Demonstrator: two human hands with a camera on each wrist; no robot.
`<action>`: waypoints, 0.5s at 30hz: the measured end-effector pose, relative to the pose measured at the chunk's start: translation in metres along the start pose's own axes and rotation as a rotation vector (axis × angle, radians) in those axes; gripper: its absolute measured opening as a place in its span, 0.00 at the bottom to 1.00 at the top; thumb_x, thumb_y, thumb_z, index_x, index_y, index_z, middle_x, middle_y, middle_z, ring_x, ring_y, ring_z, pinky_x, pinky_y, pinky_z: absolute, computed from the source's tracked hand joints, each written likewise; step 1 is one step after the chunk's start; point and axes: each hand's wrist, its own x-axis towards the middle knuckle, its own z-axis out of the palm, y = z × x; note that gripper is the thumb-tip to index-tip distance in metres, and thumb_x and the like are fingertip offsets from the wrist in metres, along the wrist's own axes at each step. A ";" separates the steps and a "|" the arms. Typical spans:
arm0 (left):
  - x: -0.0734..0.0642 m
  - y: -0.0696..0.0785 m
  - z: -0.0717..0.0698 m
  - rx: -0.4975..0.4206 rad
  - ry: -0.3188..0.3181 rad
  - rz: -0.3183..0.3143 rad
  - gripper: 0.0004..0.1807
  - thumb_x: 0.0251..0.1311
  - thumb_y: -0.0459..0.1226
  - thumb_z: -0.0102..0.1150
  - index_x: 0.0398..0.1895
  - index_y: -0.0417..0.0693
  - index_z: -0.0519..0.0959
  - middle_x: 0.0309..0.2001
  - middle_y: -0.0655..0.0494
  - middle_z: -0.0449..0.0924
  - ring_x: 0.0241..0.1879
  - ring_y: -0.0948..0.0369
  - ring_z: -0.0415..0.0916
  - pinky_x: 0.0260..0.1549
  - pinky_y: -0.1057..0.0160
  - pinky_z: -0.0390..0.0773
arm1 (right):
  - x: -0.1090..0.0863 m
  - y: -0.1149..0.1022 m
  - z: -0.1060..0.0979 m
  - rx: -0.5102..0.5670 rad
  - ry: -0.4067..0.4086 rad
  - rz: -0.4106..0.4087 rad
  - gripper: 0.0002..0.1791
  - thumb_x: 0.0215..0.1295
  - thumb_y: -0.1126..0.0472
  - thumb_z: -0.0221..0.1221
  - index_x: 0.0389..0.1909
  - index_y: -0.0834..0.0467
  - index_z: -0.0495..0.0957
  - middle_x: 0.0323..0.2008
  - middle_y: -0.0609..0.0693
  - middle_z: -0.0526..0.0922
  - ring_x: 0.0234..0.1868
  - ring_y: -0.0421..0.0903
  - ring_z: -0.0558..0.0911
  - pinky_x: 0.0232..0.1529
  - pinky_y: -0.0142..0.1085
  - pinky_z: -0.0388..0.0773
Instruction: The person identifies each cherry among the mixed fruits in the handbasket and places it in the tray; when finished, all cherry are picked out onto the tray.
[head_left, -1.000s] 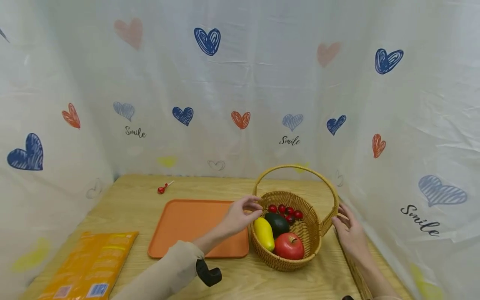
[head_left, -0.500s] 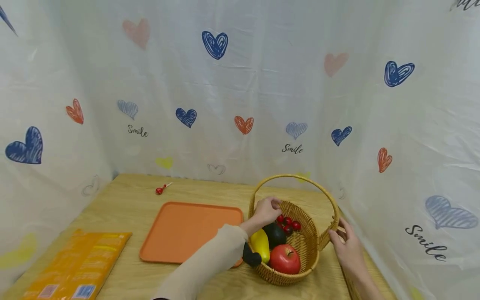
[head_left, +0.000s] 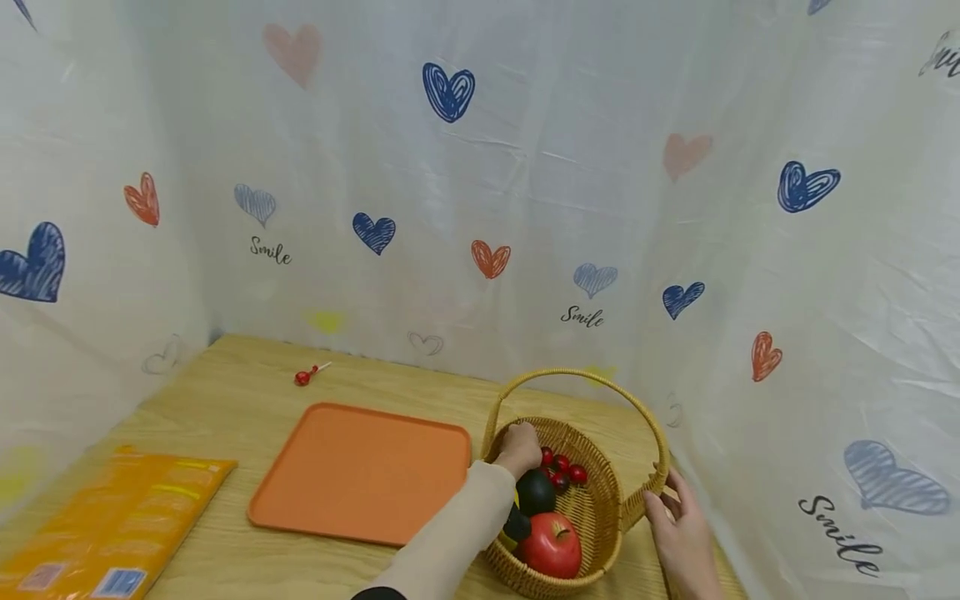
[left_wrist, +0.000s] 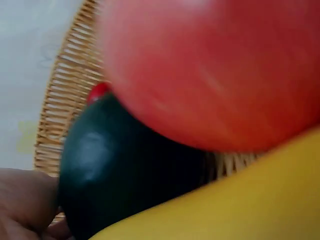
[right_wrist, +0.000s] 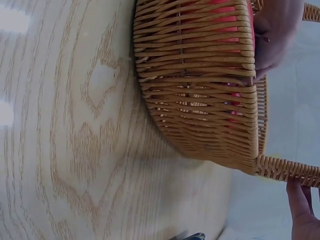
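A wicker basket [head_left: 600, 554] with a tall arched handle [head_left: 573, 373] holds a red apple [head_left: 551, 546], a dark green avocado [head_left: 536, 492], several red cherries [head_left: 561, 463] and a long yellow fruit [left_wrist: 225, 205]. My left hand [head_left: 520, 448] reaches down inside the basket, beside the avocado; its fingertips are hidden. In the left wrist view this hand [left_wrist: 25, 205] lies close against the avocado's side. My right hand [head_left: 681, 525] holds the right base of the handle, thumb in front and fingers behind. The right wrist view shows those fingers [right_wrist: 298, 200] touching the wicker handle.
An orange tray [head_left: 363, 475] lies left of the basket on the wooden table [head_left: 247, 392]. Behind the tray is a red lollipop [head_left: 303, 377]. An orange plastic package [head_left: 120, 525] lies at the front left. Heart-printed curtains [head_left: 360, 150] enclose the table's back and sides.
My left hand has moved from the basket's left rim down into it, beside the avocado. The right hand stays at the handle's base. The head view has shifted slightly.
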 end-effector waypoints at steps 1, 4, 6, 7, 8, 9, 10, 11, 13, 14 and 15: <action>0.000 -0.001 0.001 0.009 0.006 -0.010 0.24 0.53 0.25 0.59 0.08 0.50 0.59 0.14 0.56 0.59 0.16 0.62 0.54 0.14 0.65 0.56 | 0.000 0.000 0.001 -0.004 -0.001 0.004 0.30 0.72 0.60 0.50 0.71 0.62 0.54 0.60 0.61 0.63 0.45 0.17 0.66 0.41 0.19 0.71; 0.000 -0.003 0.002 0.002 0.017 0.001 0.23 0.53 0.25 0.60 0.08 0.49 0.62 0.14 0.55 0.62 0.15 0.62 0.57 0.14 0.65 0.58 | 0.000 0.001 0.002 -0.017 0.008 -0.007 0.30 0.72 0.60 0.50 0.71 0.64 0.54 0.60 0.63 0.63 0.44 0.16 0.66 0.41 0.18 0.71; 0.001 -0.001 0.000 0.001 0.002 0.039 0.24 0.55 0.25 0.58 0.08 0.49 0.60 0.12 0.57 0.57 0.14 0.63 0.53 0.13 0.65 0.56 | 0.001 0.002 0.000 -0.027 0.013 -0.003 0.30 0.72 0.59 0.50 0.71 0.64 0.53 0.60 0.63 0.63 0.44 0.15 0.65 0.40 0.17 0.70; -0.001 -0.001 -0.004 -0.005 -0.001 0.060 0.25 0.56 0.24 0.56 0.08 0.50 0.59 0.12 0.58 0.53 0.14 0.63 0.50 0.13 0.65 0.54 | 0.001 0.001 0.001 -0.029 0.010 -0.001 0.30 0.72 0.59 0.49 0.71 0.64 0.53 0.60 0.63 0.62 0.44 0.15 0.65 0.40 0.16 0.70; -0.002 -0.001 -0.007 -0.012 -0.011 0.086 0.26 0.56 0.24 0.55 0.08 0.50 0.56 0.13 0.59 0.49 0.14 0.64 0.47 0.13 0.66 0.52 | 0.001 0.000 0.002 -0.033 0.010 0.001 0.31 0.72 0.59 0.49 0.71 0.63 0.53 0.60 0.63 0.62 0.44 0.15 0.65 0.39 0.16 0.70; -0.003 -0.001 -0.011 -0.021 -0.019 0.119 0.26 0.56 0.23 0.54 0.09 0.50 0.55 0.14 0.58 0.46 0.15 0.63 0.44 0.14 0.66 0.50 | 0.001 -0.001 0.002 -0.036 0.009 0.004 0.31 0.73 0.58 0.49 0.71 0.63 0.53 0.61 0.63 0.62 0.44 0.14 0.64 0.39 0.16 0.69; -0.004 0.000 -0.014 -0.047 -0.022 0.144 0.23 0.56 0.22 0.53 0.09 0.47 0.59 0.14 0.59 0.50 0.16 0.64 0.45 0.14 0.67 0.50 | 0.001 -0.001 0.003 -0.038 0.008 0.007 0.31 0.73 0.58 0.49 0.71 0.63 0.52 0.61 0.63 0.61 0.44 0.14 0.64 0.39 0.15 0.69; -0.006 0.001 -0.018 -0.072 -0.024 0.170 0.20 0.56 0.22 0.53 0.10 0.45 0.65 0.14 0.59 0.56 0.16 0.64 0.47 0.15 0.67 0.51 | 0.001 -0.001 0.003 -0.035 0.007 0.011 0.30 0.73 0.57 0.48 0.71 0.63 0.53 0.61 0.63 0.61 0.44 0.14 0.64 0.39 0.15 0.69; -0.011 0.004 -0.024 -0.128 -0.028 0.215 0.10 0.56 0.22 0.55 0.20 0.40 0.77 0.20 0.57 0.71 0.19 0.66 0.59 0.17 0.69 0.57 | 0.001 0.000 0.004 -0.009 0.006 0.015 0.29 0.73 0.59 0.48 0.70 0.64 0.53 0.61 0.62 0.60 0.44 0.15 0.66 0.39 0.15 0.69; -0.013 0.006 -0.027 -0.162 -0.036 0.235 0.06 0.56 0.23 0.56 0.27 0.39 0.81 0.27 0.54 0.77 0.23 0.65 0.66 0.19 0.70 0.61 | 0.000 0.001 0.004 -0.001 0.009 0.016 0.29 0.73 0.59 0.48 0.70 0.64 0.53 0.60 0.60 0.61 0.44 0.15 0.66 0.39 0.16 0.69; -0.017 0.008 -0.030 -0.187 -0.035 0.257 0.08 0.56 0.24 0.58 0.36 0.39 0.83 0.35 0.53 0.81 0.30 0.64 0.72 0.23 0.71 0.66 | -0.001 0.003 0.003 0.000 0.015 0.016 0.29 0.73 0.60 0.48 0.69 0.65 0.54 0.59 0.59 0.61 0.44 0.16 0.67 0.38 0.16 0.70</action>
